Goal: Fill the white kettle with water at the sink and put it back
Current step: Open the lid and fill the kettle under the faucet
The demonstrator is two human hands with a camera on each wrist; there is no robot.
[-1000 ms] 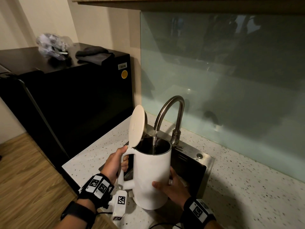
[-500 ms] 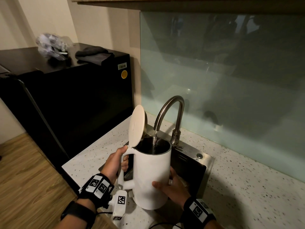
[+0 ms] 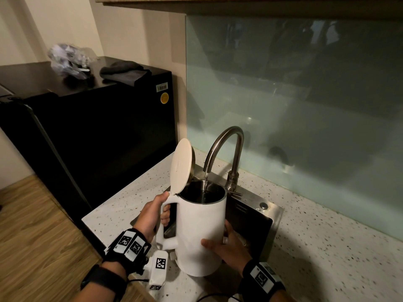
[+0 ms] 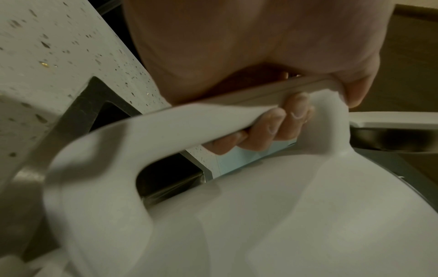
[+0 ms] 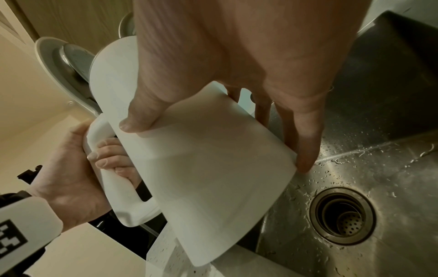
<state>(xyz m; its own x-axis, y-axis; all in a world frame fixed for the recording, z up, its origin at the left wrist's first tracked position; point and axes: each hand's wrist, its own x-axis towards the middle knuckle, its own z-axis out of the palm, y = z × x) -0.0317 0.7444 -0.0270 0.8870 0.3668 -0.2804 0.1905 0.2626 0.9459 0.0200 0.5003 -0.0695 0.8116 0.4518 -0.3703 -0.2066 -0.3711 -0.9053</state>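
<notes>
The white kettle is held over the sink, lid raised, while water is taken from the tap. Its handle is gripped by the left hand, its body clasped by the right hand. Filling is judged under way; the return remains.

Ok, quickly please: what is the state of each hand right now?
Left hand: closed, fingers curled round the handle of the white kettle.
Right hand: closed, clasping the kettle's body between thumb and fingers.

No legible text. Barcode sticker, yellow round sticker on black fridge: print unreadable.
</notes>
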